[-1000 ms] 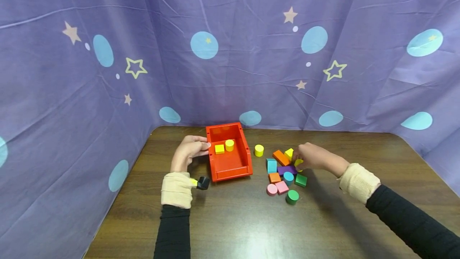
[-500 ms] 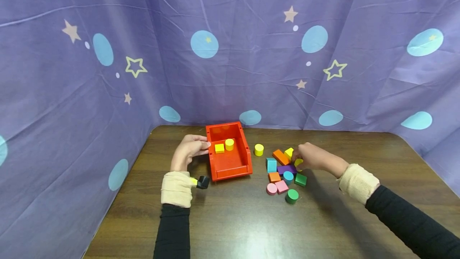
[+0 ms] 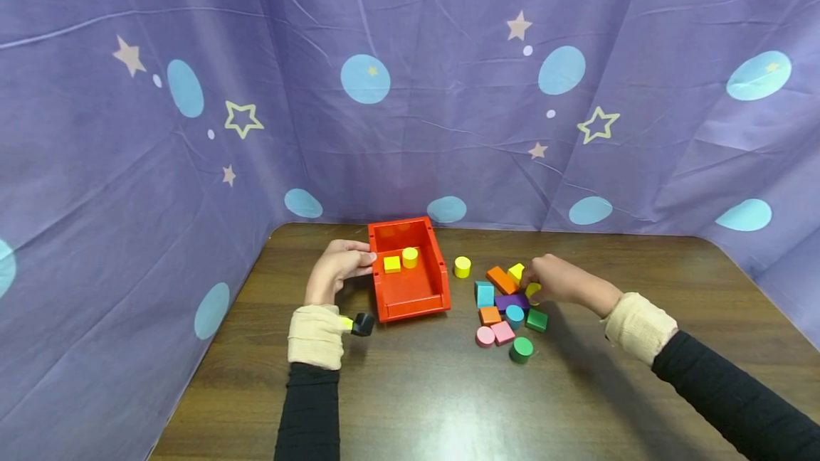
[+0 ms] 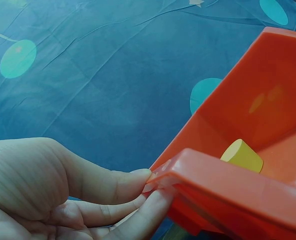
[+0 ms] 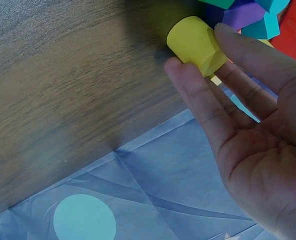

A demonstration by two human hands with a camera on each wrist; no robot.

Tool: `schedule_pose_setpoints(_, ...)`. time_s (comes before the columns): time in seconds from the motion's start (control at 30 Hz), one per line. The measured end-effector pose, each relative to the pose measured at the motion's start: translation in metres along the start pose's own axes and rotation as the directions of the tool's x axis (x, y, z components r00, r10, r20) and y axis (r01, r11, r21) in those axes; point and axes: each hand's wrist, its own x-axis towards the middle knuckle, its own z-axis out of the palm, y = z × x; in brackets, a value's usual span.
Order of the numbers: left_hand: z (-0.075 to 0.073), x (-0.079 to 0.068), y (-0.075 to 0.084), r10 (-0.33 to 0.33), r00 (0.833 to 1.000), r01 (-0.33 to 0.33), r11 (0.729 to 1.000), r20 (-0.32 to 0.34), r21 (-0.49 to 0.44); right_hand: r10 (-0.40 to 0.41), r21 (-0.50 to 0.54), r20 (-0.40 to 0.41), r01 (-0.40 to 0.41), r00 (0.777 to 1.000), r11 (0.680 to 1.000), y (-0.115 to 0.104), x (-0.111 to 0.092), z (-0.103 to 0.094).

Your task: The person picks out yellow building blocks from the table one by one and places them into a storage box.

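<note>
I log: left hand, pinching red bin by its left side; right hand, gripping yellow cylinder beside purple block; inside the bin, yellow block and second yellow cylinder.

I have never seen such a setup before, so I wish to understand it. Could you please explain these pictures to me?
There is no machine here: a person works with a bare left hand and right hand. The wide picture looks forward and down from the head; the two closer ones are taken from the wrists. On the brown table you see a red bin holding two yellow blocks, a yellow cylinder beside it, and a group of colored blocks. The left hand grips the bin's edge; the right hand pinches a yellow rounded block.
</note>
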Motion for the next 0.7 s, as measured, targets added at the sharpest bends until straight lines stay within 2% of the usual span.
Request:
schedule_pose_setpoints(0.37,0.0003,0.0022,-0.0016,0.000,1.000,0.000,1.000,0.003,-0.012,0.017,0.001,0.009,-0.017,1.000,1.000,0.0006,0.0006,0.0003)
schedule_pose_setpoints(0.7,0.0010,0.0020,-0.0020,0.000,1.000,0.000,1.000,0.000,-0.013,-0.023,-0.012,-0.015,0.022,1.000,1.000,0.0034,-0.0027,-0.0046)
